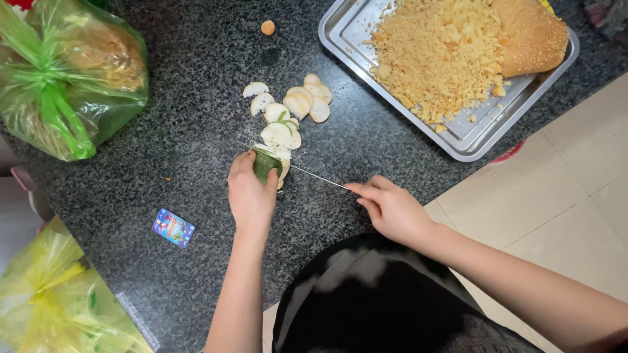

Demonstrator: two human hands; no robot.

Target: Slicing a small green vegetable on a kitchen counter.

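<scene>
One steel tray (pixel 468 140) (crumbs (pixel 438 59), loaf (pixel 533 36)) | left hand (pixel 250 196) grips vegetable (pixel 265 163) | right hand (pixel 392 209) clasps knife (pixel 314 175)

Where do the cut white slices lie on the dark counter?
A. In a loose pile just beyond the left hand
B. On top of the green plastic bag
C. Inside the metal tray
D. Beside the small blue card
A: the white slices lie on the counter just past the left hand, which holds the green piece, outside the metal tray.
</scene>
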